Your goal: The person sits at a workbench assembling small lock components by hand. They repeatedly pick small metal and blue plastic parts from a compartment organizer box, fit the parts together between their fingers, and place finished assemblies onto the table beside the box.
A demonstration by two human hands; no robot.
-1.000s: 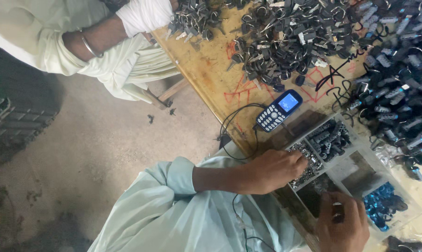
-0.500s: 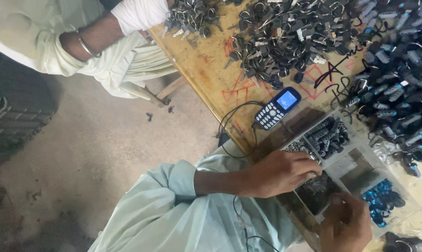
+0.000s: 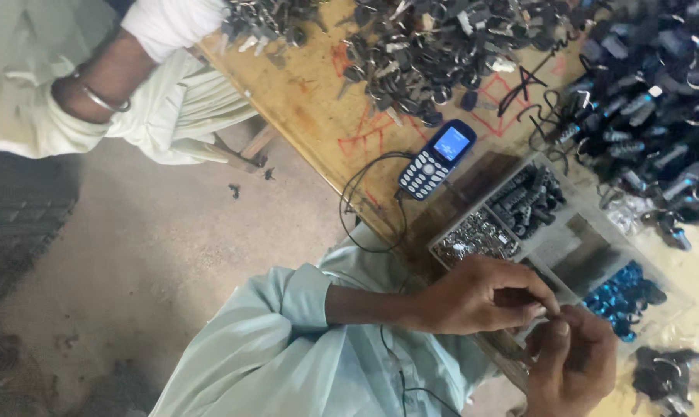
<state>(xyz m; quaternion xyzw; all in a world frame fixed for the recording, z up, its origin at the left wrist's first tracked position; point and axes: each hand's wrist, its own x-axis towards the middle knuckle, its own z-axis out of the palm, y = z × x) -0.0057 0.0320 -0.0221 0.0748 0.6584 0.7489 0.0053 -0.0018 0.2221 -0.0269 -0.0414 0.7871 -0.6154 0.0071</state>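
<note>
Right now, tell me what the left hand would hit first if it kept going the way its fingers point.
The right hand: the left hand points at its fingertips, and the two seem to touch. Past them lies the tray compartment of blue parts, though depth is unclear.

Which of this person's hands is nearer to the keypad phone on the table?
Left. The left hand lies just below the phone, near the tray's screw compartment; the right hand sits lower, farther away.

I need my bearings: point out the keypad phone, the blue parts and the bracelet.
keypad phone [image 3: 436, 159], head view, on its key area.
blue parts [image 3: 624, 297], head view, middle of the heap.
bracelet [image 3: 101, 99], head view, on the metal band.
</note>
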